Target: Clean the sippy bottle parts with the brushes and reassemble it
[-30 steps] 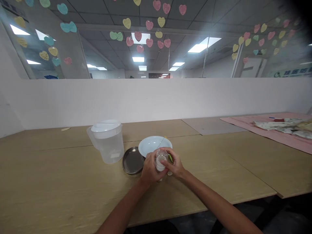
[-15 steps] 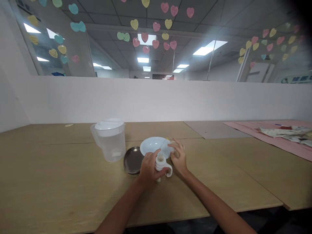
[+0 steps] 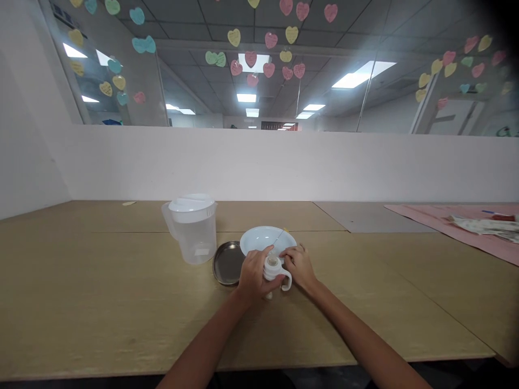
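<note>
My left hand point(image 3: 253, 274) is closed around a white ring-shaped bottle top point(image 3: 272, 268) with a curved handle on its right side. A round beige centre shows on its upper face, and a small white end pokes out below my thumb. Close by on the right, my right hand point(image 3: 299, 266) has its fingers pinched together at the near rim of a white bowl point(image 3: 253, 236); what they hold, if anything, is hidden. A thin stick with a yellow tip point(image 3: 285, 230) leans in the bowl.
Left of the bowl is a dark metal dish point(image 3: 227, 263), partly behind my left hand. A lidded clear plastic pitcher point(image 3: 197, 237) stands farther left. At the far right, a pink cloth point(image 3: 458, 231) carries crumpled fabric. A white wall point(image 3: 259, 165) rises behind the table.
My right hand has come down and its raised fingers have closed together. The translucent tip on top of the white bottle top no longer shows. The view has shifted slightly left.
</note>
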Motion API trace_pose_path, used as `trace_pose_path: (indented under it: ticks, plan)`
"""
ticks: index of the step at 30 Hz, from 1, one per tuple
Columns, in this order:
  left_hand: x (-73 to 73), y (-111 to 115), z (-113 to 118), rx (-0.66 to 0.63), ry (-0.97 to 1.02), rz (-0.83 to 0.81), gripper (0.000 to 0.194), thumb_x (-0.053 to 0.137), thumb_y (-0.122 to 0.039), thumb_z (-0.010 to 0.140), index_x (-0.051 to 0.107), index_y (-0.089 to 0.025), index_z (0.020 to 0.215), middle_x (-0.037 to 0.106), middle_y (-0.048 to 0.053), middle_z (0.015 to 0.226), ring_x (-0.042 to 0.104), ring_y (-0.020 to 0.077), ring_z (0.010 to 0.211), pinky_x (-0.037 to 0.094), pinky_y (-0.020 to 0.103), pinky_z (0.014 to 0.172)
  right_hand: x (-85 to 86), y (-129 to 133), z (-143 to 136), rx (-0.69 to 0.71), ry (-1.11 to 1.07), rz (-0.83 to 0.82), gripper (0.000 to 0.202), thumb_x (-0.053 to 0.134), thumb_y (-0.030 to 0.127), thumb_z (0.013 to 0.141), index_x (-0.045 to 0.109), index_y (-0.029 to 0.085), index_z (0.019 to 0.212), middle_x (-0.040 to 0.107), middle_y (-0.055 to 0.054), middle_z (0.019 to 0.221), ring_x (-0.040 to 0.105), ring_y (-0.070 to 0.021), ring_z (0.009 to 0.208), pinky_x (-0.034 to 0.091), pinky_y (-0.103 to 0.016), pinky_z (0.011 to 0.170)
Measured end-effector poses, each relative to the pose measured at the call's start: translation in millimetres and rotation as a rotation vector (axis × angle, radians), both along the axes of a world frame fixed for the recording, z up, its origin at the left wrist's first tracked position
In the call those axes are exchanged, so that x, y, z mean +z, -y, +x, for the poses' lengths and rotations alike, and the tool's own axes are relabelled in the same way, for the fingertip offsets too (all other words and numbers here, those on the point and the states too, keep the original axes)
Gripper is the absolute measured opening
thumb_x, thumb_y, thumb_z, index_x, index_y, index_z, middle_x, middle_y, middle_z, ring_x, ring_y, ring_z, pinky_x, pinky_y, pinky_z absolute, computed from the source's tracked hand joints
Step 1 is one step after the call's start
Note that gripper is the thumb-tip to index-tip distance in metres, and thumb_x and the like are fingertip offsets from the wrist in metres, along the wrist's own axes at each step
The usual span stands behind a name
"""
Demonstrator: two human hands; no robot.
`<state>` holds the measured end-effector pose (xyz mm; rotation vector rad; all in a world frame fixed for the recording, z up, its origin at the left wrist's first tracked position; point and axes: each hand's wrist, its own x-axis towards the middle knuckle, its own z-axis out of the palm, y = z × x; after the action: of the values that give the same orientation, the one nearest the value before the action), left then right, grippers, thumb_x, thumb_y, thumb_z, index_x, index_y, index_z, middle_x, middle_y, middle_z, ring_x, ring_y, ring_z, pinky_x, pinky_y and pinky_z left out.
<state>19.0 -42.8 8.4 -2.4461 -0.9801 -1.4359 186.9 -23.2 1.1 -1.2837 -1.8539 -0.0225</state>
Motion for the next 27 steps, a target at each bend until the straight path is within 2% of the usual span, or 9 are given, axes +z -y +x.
trace_pose_path:
  ticks: [3,6,8,11,13,18,23,27]
  plan:
    - [-0.5,0,2,0.007,0.02,-0.009,0.062,0.053,-0.051,0.068,0.044,-0.011,0.114,0.059,0.009,0.085,0.054,0.0214,0.078,0.043,0.035,0.072,2.2,5,0,0.065,-0.145,0.039,0.023,0.04,0.019,0.079,0.063,0.021,0.074,0.063,-0.002,0.074,0.054,-0.0195,0.081,0.03,-0.042,0.09]
    - [-2.3,0,4,0.016,0.053,-0.009,0.063,0.056,-0.046,0.066,0.042,-0.01,0.116,0.059,0.01,0.089,0.054,0.022,0.08,0.044,0.036,0.074,7.5,17,-6,0.264,-0.277,0.04,0.024,0.036,0.028,0.084,0.059,0.02,0.085,0.06,-0.004,0.082,0.052,-0.019,0.083,0.038,-0.035,0.081]
    - [-4.1,-1,5,0.027,0.071,-0.011,0.063,0.057,-0.041,0.064,0.041,-0.011,0.117,0.059,0.011,0.092,0.055,0.0223,0.08,0.044,0.036,0.073,10.2,25,-13,0.356,-0.286,0.002,0.021,0.043,0.034,0.081,0.055,0.02,0.091,0.057,-0.005,0.088,0.051,-0.0189,0.084,0.039,-0.032,0.077]
    - [-7.0,-2,5,0.0,0.09,-0.043,0.063,0.057,-0.034,0.061,0.04,-0.012,0.117,0.059,0.011,0.098,0.056,0.0228,0.082,0.045,0.036,0.073,10.9,30,-22,0.373,-0.303,-0.073,0.031,0.059,0.038,0.069,0.049,0.019,0.092,0.053,-0.003,0.087,0.049,-0.018,0.081,0.04,-0.03,0.073]
    - [-8.4,-2,5,-0.05,0.125,-0.098,0.063,0.058,-0.031,0.059,0.04,-0.013,0.116,0.059,0.01,0.099,0.057,0.0221,0.083,0.046,0.034,0.072,10.1,29,-26,0.378,-0.35,-0.131,0.033,0.063,0.037,0.066,0.048,0.019,0.088,0.052,-0.002,0.083,0.049,-0.0167,0.079,0.04,-0.028,0.072]
    - [-8.6,0,4,-0.095,0.188,-0.232,0.066,0.06,-0.029,0.057,0.037,-0.016,0.117,0.062,0.004,0.085,0.06,0.0186,0.073,0.049,0.029,0.066,14.6,27,-22,0.399,-0.486,-0.249,0.032,0.069,0.036,0.06,0.049,0.019,0.079,0.051,0.001,0.074,0.049,-0.0146,0.072,0.041,-0.026,0.067]
    - [-7.4,3,4,-0.093,0.195,-0.27,0.071,0.064,-0.04,0.058,0.035,-0.018,0.118,0.064,0.005,0.087,0.062,0.0184,0.074,0.049,0.029,0.065,26.8,27,-13,0.583,-0.485,-0.379,0.027,0.067,0.033,0.062,0.06,0.019,0.083,0.058,-0.002,0.085,0.054,-0.0189,0.083,0.042,-0.031,0.076]
    - [-7.1,4,4,-0.063,0.202,-0.287,0.073,0.064,-0.045,0.059,0.033,-0.018,0.119,0.064,0.004,0.084,0.062,0.0175,0.071,0.049,0.028,0.063,23.5,23,-8,0.648,-0.564,-0.425,0.035,0.061,0.03,0.067,0.06,0.021,0.101,0.058,-0.004,0.1,0.053,-0.0225,0.095,0.04,-0.037,0.085]
